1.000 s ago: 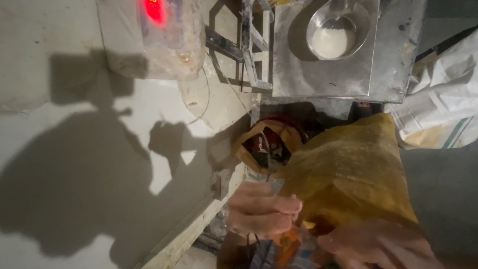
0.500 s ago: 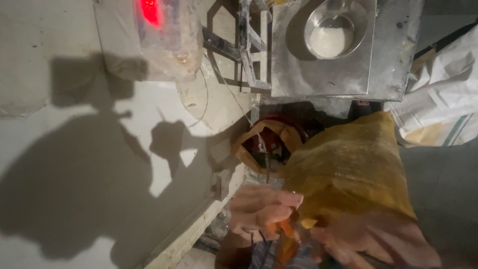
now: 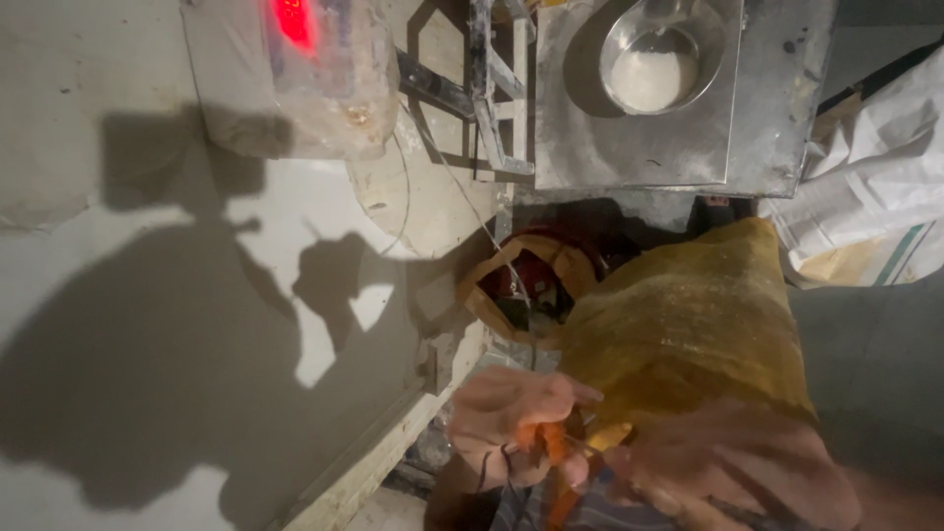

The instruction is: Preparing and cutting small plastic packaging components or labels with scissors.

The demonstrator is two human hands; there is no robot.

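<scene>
My left hand (image 3: 511,423) pinches the orange cord (image 3: 551,452) at the yellow sack (image 3: 688,334)'s mouth, seven o'clock; right hand (image 3: 737,472) grips the neck. I judge that steady tension helps.

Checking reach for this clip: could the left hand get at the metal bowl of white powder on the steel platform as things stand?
Probably not at once: the left hand is pinching orange strands at the yellow sack, and the metal bowl sits well beyond it.

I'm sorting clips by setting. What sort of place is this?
Probably a small grain or flour packing workshop. A steel weighing platform carries a round metal bowl of white powder, a plastic-wrapped scale display glows red, and both hands work at the neck of a filled yellow woven sack.
</scene>
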